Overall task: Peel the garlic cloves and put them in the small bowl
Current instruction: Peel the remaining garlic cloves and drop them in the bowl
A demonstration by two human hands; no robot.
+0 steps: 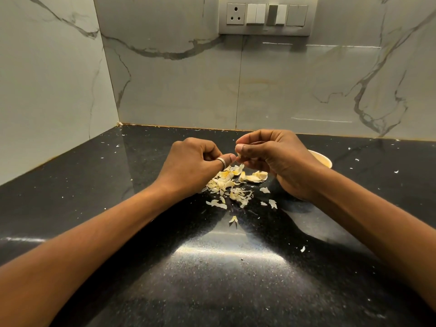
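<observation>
The black speckled countertop [236, 267] bears a heap of garlic skins [226, 185] and a pale small bowl [323, 159].

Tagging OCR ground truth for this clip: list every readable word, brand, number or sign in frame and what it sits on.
No readable text anywhere in this frame.
Switch plate: socket and rockers, no print visible.
Small bowl: plain rim; the rest is hidden behind the right hand, which pinches a garlic clove.
Ring on the left hand: plain band, no engraving discernible.
</observation>
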